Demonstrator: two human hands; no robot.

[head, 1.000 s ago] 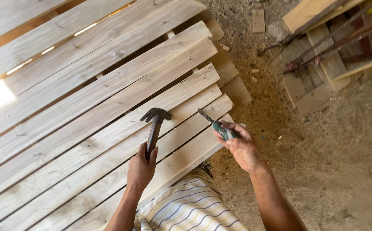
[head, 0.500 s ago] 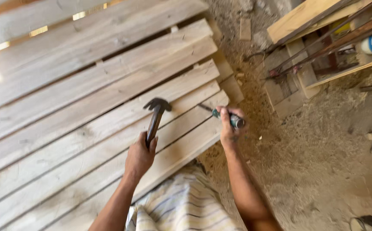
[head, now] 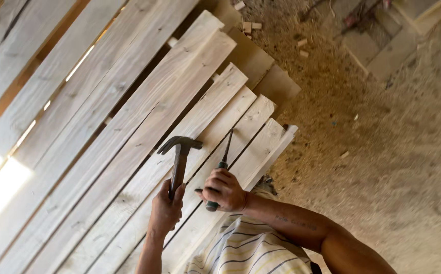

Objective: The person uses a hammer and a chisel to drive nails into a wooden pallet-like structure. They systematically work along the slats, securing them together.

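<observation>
The left hand (head: 165, 209) is closed tight round the handle of a claw hammer (head: 180, 157), w/ its dark head up over the wood planks (head: 129, 132). The right hand (head: 225, 190) is shut round a screwdriver (head: 221, 167) w/ a green handle; its thin tip rests on a plank just right of the hammer head. The 2 hands are close, side by side. Dusty dirt floor (head: 383, 152) lies to the right, w/ small wood bits (head: 251, 25) on it. A striped shirt (head: 251, 248) shows at the bottom.

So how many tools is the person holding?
2. A claw hammer is in the left hand, head raised over the wooden boards. A green-handled chisel is in the right hand, tip on the boards.
</observation>
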